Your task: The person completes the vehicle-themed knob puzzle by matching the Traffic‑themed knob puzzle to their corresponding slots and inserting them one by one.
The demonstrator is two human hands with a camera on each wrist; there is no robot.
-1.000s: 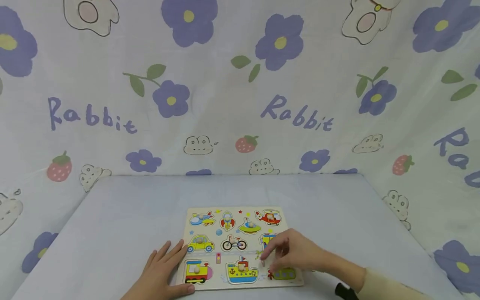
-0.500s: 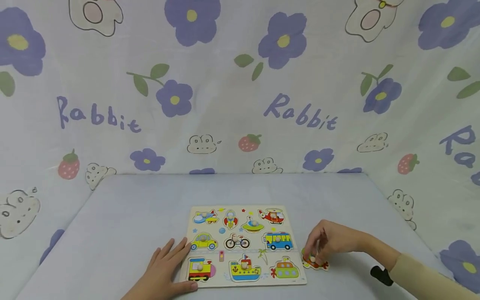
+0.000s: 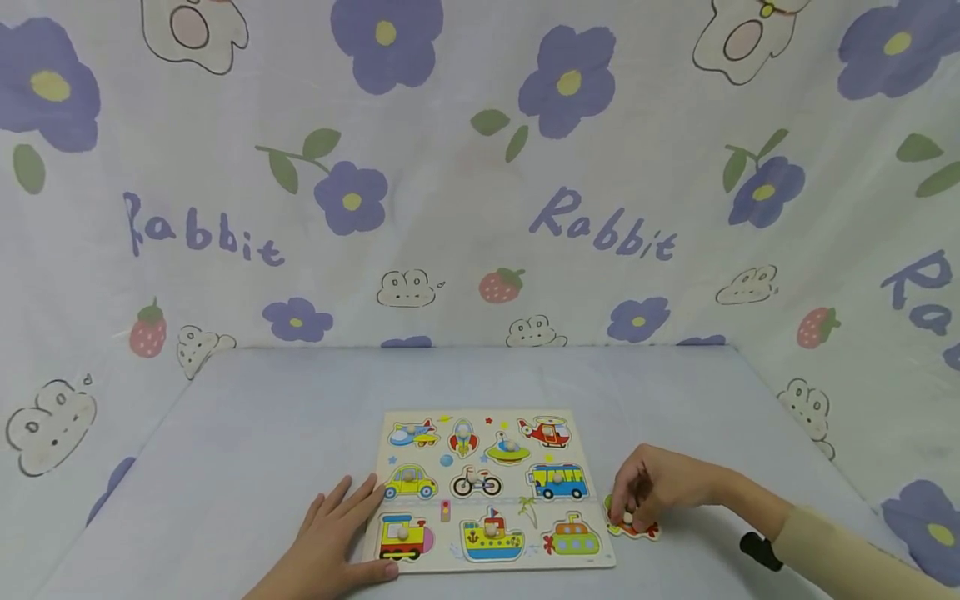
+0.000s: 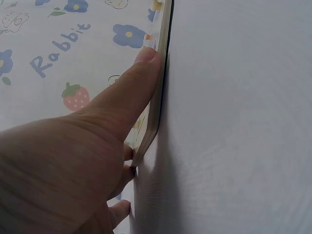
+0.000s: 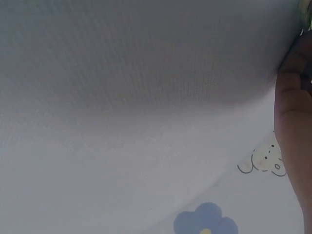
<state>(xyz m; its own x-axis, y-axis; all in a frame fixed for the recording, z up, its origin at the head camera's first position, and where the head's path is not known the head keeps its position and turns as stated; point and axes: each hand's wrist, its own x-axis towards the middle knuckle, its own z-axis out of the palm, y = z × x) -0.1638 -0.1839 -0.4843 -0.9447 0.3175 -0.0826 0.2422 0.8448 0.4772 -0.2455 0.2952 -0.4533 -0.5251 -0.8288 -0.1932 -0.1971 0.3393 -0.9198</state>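
A wooden peg puzzle board with vehicle pictures lies on the table. My left hand rests at its left edge, fingers spread; in the left wrist view the thumb lies along the board's edge. Just right of the board, my right hand pinches a red and green knobbed puzzle piece, partly covered by the fingers. On the board, the submarine place shows no knob, while the bus and boat carry knobs. The right wrist view shows only part of the right hand.
The pale table reaches back to a hanging cloth printed with flowers, strawberries and rabbits. A black object sits at the right wrist.
My right hand has moved right, from over the board's bus and submarine to the loose piece beside it, where the fingers have closed in. My left hand has stayed at the board's edge.
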